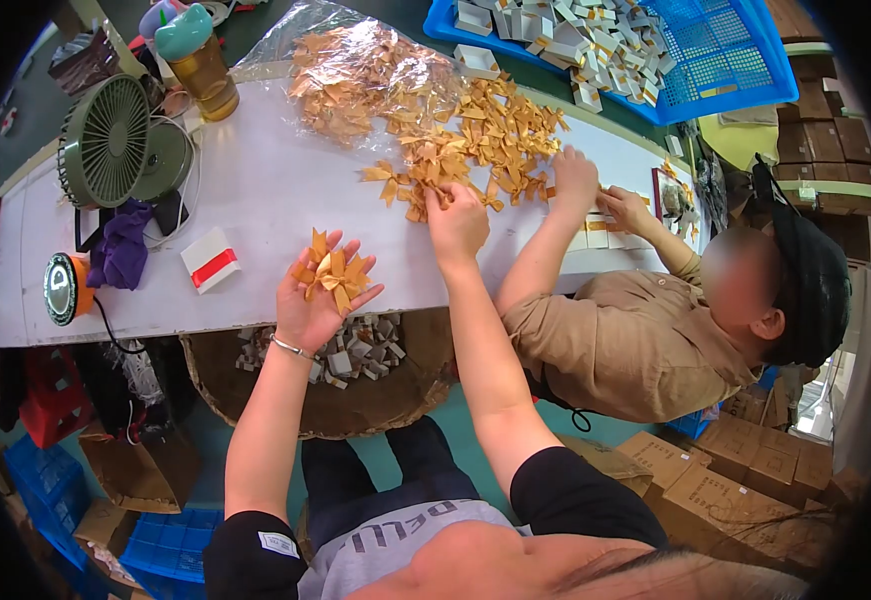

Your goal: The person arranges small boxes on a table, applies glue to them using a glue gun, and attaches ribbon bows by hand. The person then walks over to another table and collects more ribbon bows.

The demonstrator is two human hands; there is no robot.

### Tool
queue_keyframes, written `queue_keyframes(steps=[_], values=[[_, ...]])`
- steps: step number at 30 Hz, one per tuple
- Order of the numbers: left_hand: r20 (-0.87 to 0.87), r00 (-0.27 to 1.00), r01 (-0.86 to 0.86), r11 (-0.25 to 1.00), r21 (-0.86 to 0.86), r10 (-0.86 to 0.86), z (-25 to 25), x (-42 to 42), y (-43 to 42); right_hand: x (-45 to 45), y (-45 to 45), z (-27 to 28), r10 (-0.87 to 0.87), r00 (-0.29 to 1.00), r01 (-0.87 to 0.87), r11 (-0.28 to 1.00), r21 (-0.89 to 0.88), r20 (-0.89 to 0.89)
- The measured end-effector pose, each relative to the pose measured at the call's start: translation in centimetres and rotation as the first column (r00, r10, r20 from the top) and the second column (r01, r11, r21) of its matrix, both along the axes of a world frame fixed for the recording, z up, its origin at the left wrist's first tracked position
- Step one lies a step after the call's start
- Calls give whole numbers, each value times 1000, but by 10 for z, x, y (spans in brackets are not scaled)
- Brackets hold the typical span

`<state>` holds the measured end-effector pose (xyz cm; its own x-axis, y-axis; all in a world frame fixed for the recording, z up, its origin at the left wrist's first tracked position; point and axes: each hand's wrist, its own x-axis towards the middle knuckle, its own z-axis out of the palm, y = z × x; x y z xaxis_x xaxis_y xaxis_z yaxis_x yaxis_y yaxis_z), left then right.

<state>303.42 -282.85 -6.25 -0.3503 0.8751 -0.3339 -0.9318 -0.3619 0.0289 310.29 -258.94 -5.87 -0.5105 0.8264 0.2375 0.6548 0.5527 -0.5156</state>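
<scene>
My left hand [318, 295] is held palm up near the front edge of the table, fingers curved around a few gold ribbon bows [336, 277] that rest in it. Farther forward, my right hand [459, 225] reaches to the near edge of a loose pile of gold bows [501, 130], its fingertips pinched together on a bow there. Part of that bow is hidden by the fingers. Behind the pile lies a clear plastic bag [356, 75] full of more bows.
On my right a co-worker in a brown shirt [636, 340] handles small white boxes [601, 235]. A blue basket [736, 60] of boxes stands at the back. To the left are a green fan [106, 140], an orange lamp [68, 288], a purple cloth [124, 245] and a white box with red band [212, 262].
</scene>
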Motion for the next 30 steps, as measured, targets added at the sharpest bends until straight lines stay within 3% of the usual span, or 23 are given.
queue_keyframes(steps=[5,8,14,17,20,24,26,29,30], values=[[-17,1000,-7,999,-34,7,3,-1,2,16,-3,23,43,992,-51,997,-59,-116],[-28,1000,-8,1000,-27,7,6,-3,10,23,-17,43,95,979,-130,973,-193,-178],[12,1000,-7,1000,14,7,7,-3,32,24,-54,49,259,945,-263,965,5,-198],[-15,997,-76,995,-59,75,5,-4,39,19,-81,53,470,881,-472,871,139,45],[-77,987,-149,984,-102,142,1,-2,47,9,-98,35,565,821,-571,811,130,78],[-28,980,-194,981,26,195,-5,-6,42,3,-106,51,550,831,-543,834,96,-80],[-24,976,-215,975,-51,214,-12,-8,40,-8,-105,55,530,839,-511,846,155,-125],[26,970,-239,970,-48,241,-7,-6,39,-28,-109,38,560,828,-548,797,253,31],[45,967,-249,968,-28,250,-5,-8,38,-29,-113,46,588,808,-585,789,189,49]])
